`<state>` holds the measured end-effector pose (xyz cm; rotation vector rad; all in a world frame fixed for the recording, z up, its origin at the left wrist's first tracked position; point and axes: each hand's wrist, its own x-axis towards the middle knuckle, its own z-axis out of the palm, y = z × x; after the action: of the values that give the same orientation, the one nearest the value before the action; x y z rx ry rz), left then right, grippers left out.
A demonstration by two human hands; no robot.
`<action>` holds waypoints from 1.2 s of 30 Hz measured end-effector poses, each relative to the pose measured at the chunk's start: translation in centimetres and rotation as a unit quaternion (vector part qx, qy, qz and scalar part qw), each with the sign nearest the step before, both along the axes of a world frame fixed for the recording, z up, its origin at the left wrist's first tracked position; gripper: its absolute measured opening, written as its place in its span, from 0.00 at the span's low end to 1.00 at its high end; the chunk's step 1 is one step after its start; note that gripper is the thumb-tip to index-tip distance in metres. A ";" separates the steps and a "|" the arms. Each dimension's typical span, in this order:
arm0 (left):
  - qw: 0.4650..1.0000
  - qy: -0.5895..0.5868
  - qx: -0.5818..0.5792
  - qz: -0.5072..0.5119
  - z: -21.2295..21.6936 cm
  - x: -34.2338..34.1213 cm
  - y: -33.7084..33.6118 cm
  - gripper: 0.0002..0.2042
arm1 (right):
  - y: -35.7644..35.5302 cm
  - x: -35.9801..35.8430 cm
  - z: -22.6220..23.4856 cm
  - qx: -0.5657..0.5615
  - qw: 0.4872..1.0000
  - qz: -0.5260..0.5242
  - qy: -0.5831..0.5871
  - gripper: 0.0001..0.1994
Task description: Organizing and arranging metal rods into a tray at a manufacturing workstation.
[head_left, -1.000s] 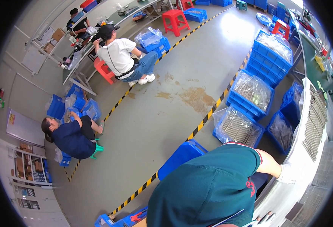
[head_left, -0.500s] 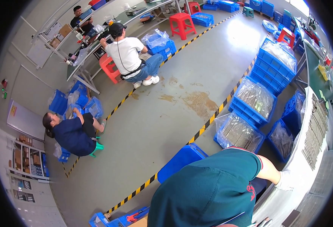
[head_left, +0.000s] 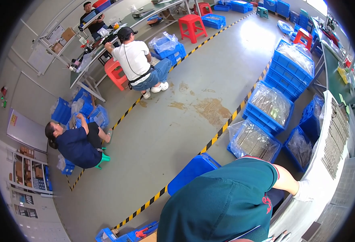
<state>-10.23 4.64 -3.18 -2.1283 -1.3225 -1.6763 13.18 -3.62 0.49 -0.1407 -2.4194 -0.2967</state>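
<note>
My left hand (head_left: 303, 191), in a white glove, rests at the near edge of a bench covered with white cloth (head_left: 316, 177). Glove and cloth are so alike in colour that I cannot make out the fingers. My left arm reaches to the right out of a dark green sleeve. Beyond the hand, a long row of thin metal rods (head_left: 334, 139) lies side by side on the cloth. A few small metal-looking ends (head_left: 282, 236) show at the lower edge. My right hand is out of the picture.
Blue crates of bagged metal rods (head_left: 255, 141) stand left of the bench, some stacked. A blue lid-like panel (head_left: 193, 171) lies behind me. Striped tape (head_left: 214, 143) marks the floor. One person (head_left: 74, 145) sits left; another (head_left: 135, 60) crouches by a far bench, a third (head_left: 92, 20) behind it.
The person behind the far bench has risen a little and turned. The whole view has shifted slightly. My left hand stays in nearly the same place on the cloth.
</note>
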 end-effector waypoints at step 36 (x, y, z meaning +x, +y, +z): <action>0.994 0.073 -0.075 -0.003 -0.9 0.6 1.3 0.13 | 3.0 -7.1 3.7 -0.235 0.867 -0.342 -0.276 0.31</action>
<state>-9.64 5.95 -4.05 -2.2889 -1.4413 -1.4320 6.11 -0.58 4.21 -1.3106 -2.8796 -0.0379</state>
